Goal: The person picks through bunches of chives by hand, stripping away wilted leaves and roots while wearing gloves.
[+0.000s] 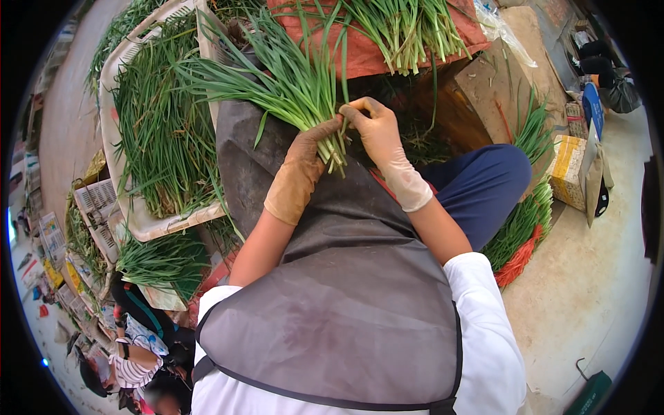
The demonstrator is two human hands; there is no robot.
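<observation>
My left hand, in a soiled thin glove, grips a bunch of green chives near its pale cut ends. The leaves fan out up and to the left. My right hand, also gloved, has thumb and forefinger pinched on a single chive stalk at the bunch's right side. Both hands are above my lap, which a dark grey apron covers. More chives lie on a red cloth just beyond my hands.
At my left stands a white plastic crate full of loose chives. A chive bundle lies below it. On my right are a bundle with a red band and a taped carton. Another person is at lower left.
</observation>
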